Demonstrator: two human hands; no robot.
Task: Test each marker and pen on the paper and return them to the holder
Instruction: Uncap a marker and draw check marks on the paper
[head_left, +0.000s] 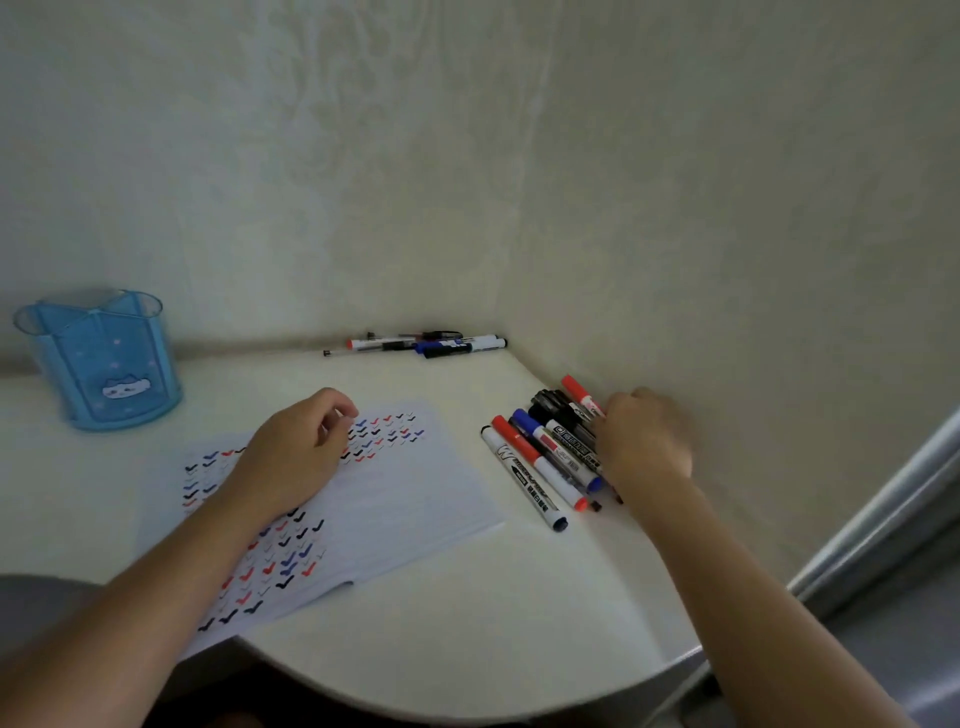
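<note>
Step in hand: picking the next marker to test. My right hand (644, 441) is down on the near pile of markers (545, 457) by the right wall; its fingers are hidden behind its back, so I can't tell if it pinches one yet. My left hand (296, 452) rests on the paper (415, 493), fingers loosely curled, holding nothing. Next, I reckon: lift one marker clear without scattering the rest, uncap it, and make a tick on a bare patch of the sheet. Count: one paper, already full of red, blue and black ticks; one blue holder (104, 364) at far left, apparently with nothing in it; at least six markers in the near pile, some covered; about five pens and markers in the back group (426, 344) against the wall.
</note>
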